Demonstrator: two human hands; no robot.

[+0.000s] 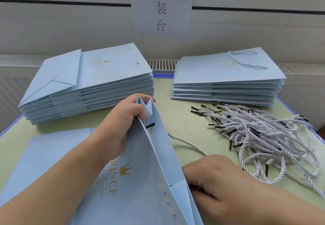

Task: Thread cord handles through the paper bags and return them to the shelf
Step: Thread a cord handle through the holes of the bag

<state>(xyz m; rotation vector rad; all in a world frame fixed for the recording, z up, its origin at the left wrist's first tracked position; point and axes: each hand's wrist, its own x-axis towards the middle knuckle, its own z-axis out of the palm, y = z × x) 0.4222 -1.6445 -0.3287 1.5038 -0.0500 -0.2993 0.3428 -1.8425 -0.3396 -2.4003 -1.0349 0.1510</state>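
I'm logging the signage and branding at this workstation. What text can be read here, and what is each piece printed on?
"包装台": paper sign on the wall, written top to bottom.
"PRINCE" with a gold crown: held paper bag.
"PRINCE": top bag of the left stack, small but legible.
"PRINCE": top bag of the right stack, small but legible.
Small line beside "PRINCE" on the held bag: too blurred to read.

All the paper bags point(140, 180) are pale baby blue with a gold crown and gold PRINCE lettering, plus a dotted cream-and-gold border along the edge. The cords point(260, 137) are twisted white-lavender with black tips. The counter point(179, 119) is light green with a blue rim. The white sign point(162, 5) has black characters.
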